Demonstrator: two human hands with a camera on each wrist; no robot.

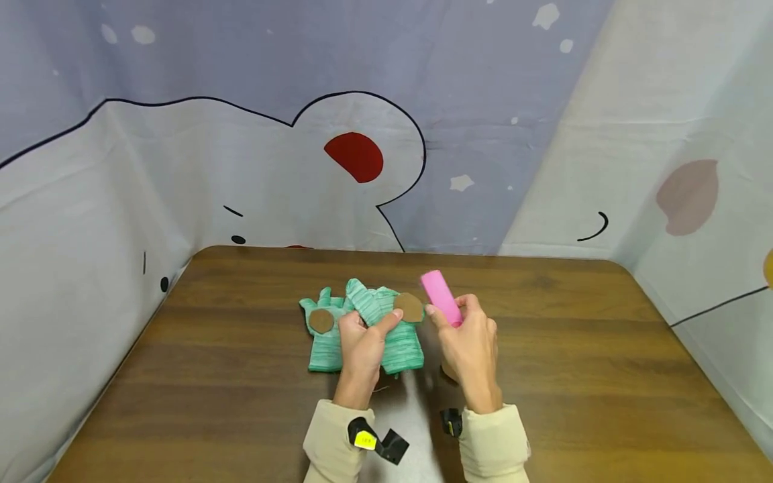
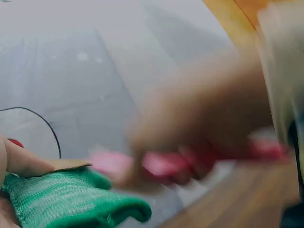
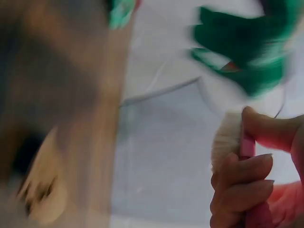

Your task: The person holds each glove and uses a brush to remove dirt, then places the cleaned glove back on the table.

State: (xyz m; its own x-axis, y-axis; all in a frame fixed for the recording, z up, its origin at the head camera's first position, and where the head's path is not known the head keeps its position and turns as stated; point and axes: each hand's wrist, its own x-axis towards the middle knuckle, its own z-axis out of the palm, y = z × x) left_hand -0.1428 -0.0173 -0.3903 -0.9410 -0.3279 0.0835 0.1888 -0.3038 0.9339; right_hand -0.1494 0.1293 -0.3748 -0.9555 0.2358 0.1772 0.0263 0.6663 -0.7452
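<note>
Showing leftmost, against brown wood-grain surface: small streaky green knit glove, flat round brown patch on its face. Next, left hand gripping second streaky green knit glove at edge of matching brown patch; cuff gaping. Rightmost, right hand pinching slim bar-shaped pink brush, tilted, pale bristles along one side, just right of second glove.

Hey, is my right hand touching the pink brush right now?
Touching: the right wrist view shows your right hand gripping the pink brush, thumb and fingers against it.
</note>
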